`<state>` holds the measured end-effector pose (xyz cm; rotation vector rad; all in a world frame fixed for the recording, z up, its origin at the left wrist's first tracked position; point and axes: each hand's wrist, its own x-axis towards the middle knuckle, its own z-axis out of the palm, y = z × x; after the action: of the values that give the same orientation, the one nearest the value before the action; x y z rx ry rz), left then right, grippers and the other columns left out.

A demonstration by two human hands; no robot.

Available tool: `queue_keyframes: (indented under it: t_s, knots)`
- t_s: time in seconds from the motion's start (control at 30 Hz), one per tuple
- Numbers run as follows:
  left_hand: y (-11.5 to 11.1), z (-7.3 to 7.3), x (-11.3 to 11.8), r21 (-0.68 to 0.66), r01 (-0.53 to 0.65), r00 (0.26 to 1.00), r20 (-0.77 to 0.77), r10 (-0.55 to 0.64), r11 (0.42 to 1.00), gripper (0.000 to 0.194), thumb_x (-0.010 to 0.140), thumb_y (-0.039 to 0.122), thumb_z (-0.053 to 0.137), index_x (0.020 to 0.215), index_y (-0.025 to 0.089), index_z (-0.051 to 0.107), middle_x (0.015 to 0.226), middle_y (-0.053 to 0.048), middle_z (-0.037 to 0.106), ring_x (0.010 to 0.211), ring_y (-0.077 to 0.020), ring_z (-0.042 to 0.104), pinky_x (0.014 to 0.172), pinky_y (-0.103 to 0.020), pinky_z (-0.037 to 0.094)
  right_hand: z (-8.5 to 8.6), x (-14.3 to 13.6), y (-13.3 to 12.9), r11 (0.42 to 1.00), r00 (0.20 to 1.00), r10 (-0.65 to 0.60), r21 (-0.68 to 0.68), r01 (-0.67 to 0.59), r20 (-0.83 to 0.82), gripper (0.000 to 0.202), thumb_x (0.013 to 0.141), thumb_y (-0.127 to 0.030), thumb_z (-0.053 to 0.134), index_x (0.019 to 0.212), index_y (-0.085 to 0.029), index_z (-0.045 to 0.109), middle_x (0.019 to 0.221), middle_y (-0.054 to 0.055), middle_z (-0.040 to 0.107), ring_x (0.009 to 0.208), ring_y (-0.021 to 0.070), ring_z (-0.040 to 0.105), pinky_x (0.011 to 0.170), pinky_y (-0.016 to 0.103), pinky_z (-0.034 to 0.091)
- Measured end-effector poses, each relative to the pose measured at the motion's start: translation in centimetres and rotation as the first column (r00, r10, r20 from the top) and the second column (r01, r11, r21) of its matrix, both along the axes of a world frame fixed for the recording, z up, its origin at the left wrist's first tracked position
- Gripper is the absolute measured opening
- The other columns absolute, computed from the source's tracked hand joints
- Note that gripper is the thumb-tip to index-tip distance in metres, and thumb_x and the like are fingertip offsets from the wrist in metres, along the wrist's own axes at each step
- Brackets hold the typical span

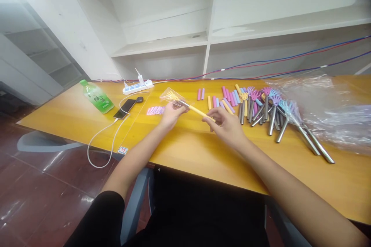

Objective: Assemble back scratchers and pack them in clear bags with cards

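Between my two hands, above the wooden table [179,142], is a yellow back scratcher [198,112] with a metal shaft and a claw-shaped head. Clear plastic wrap [164,92] surrounds its head. My left hand [173,115] is closed around the shaft just below the head. At the other end, my right hand [222,123] pinches the yellow handle between thumb and fingers. To the right lie several back scratcher heads with bare metal shafts [272,121] in pink, blue, purple and yellow. Near them are several loose coloured grip sleeves [228,94].
Small pink printed cards [155,110] lie left of my left hand. Further left are a phone [125,109] on a white cable, a green tea bottle [97,98] and a power strip [137,87]. Clear plastic bags [333,112] cover the right side. Shelves [162,44] rise behind.
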<state>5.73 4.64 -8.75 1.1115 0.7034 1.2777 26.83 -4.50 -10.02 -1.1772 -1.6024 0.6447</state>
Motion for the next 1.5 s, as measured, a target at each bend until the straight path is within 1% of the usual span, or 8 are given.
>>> queue_keyframes:
  t_s: [0.27, 0.4, 0.57, 0.8, 1.03, 1.3, 1.4, 1.5]
  knots:
    - [-0.9, -1.8, 1.1, 0.014, 0.141, 0.979, -0.15, -0.137, 0.99, 0.046, 0.062, 0.029, 0.092, 0.095, 0.014, 0.064, 0.079, 0.001, 0.066, 0.07, -0.0114, 0.064, 0.07, -0.026, 0.051, -0.9, -0.7, 0.0, 0.992, 0.986, -0.111, 0.076, 0.102, 0.122, 0.04, 0.093, -0.065, 0.063, 0.099, -0.025, 0.06, 0.084, 0.005, 0.075, 0.062, 0.0194, 0.066, 0.057, 0.031, 0.05]
    - [-1.0, -1.7, 1.3, -0.026, 0.119, 0.989, -0.085, -0.121, 0.993, 0.045, 0.063, 0.023, 0.087, 0.101, 0.016, 0.064, 0.077, 0.004, 0.062, 0.067, -0.0084, 0.058, 0.069, -0.025, 0.046, -0.8, -0.8, 0.0, 0.994, 0.986, -0.03, 0.108, 0.013, 0.161, 0.033, 0.097, -0.056, 0.061, 0.107, -0.024, 0.06, 0.081, 0.004, 0.071, 0.064, 0.0186, 0.065, 0.064, 0.033, 0.053]
    - [-0.6, -0.9, 0.6, -0.053, 0.069, 0.997, -0.029, -0.071, 0.996, 0.047, 0.063, 0.022, 0.084, 0.105, 0.018, 0.063, 0.078, 0.006, 0.057, 0.066, -0.0066, 0.053, 0.067, -0.023, 0.04, -0.2, -0.7, -0.2, 0.981, 0.978, 0.128, 0.126, -0.149, 0.164, 0.029, 0.102, -0.046, 0.056, 0.122, -0.025, 0.061, 0.092, 0.005, 0.074, 0.083, 0.0214, 0.073, 0.081, 0.038, 0.058]
    - [-1.1, -2.0, 1.1, -0.006, 0.169, 0.965, -0.202, -0.166, 0.986, 0.05, 0.068, 0.022, 0.081, 0.116, 0.017, 0.065, 0.075, 0.005, 0.055, 0.063, -0.0076, 0.05, 0.062, -0.023, 0.039, -0.2, -0.5, 0.0, 0.959, 0.96, 0.073, 0.244, -0.141, 0.269, 0.025, 0.1, -0.044, 0.061, 0.113, -0.025, 0.07, 0.087, 0.006, 0.071, 0.074, 0.0207, 0.067, 0.07, 0.036, 0.054]
    - [-1.7, -3.2, 1.9, 0.075, 0.355, 0.906, -0.275, -0.323, 0.932, 0.082, 0.069, 0.025, 0.086, 0.145, 0.019, 0.054, 0.086, 0.001, 0.063, 0.079, -0.0136, 0.06, 0.076, -0.027, 0.048, -0.2, -0.5, 0.0, 0.933, 0.953, -0.022, 0.349, -0.09, 0.303, 0.024, 0.101, -0.044, 0.06, 0.107, -0.024, 0.072, 0.093, 0.008, 0.064, 0.071, 0.0189, 0.059, 0.07, 0.037, 0.052]
    - [-2.4, -2.8, 1.9, 0.072, 0.448, 0.867, -0.278, -0.414, 0.891, 0.082, 0.073, 0.035, 0.091, 0.146, 0.021, 0.055, 0.093, -0.003, 0.065, 0.086, -0.0161, 0.063, 0.085, -0.03, 0.052, -0.4, -0.3, 0.1, 0.916, 0.95, -0.097, 0.399, -0.031, 0.296, 0.017, 0.1, -0.037, 0.063, 0.106, -0.025, 0.073, 0.094, 0.006, 0.059, 0.067, 0.016, 0.054, 0.066, 0.035, 0.05]
    - [-2.5, -3.1, 1.9, 0.079, 0.502, 0.835, -0.301, -0.46, 0.861, 0.082, 0.077, 0.036, 0.088, 0.15, 0.023, 0.052, 0.093, -0.004, 0.065, 0.091, -0.0183, 0.065, 0.087, -0.032, 0.053, -0.1, -0.4, 0.0, 0.911, 0.957, -0.108, 0.413, -0.013, 0.268, 0.015, 0.098, -0.038, 0.066, 0.097, -0.025, 0.073, 0.103, 0.008, 0.058, 0.065, 0.014, 0.053, 0.068, 0.038, 0.053]
    - [-2.5, -3.3, 1.8, 0.087, 0.506, 0.831, -0.316, -0.458, 0.858, 0.076, 0.074, 0.038, 0.09, 0.142, 0.023, 0.059, 0.094, -0.004, 0.066, 0.094, -0.0207, 0.066, 0.089, -0.035, 0.053, 0.4, -0.6, -0.3, 0.917, 0.966, -0.101, 0.399, -0.003, 0.24, 0.017, 0.097, -0.038, 0.067, 0.089, -0.024, 0.071, 0.12, 0.011, 0.06, 0.07, 0.0152, 0.057, 0.068, 0.039, 0.054]
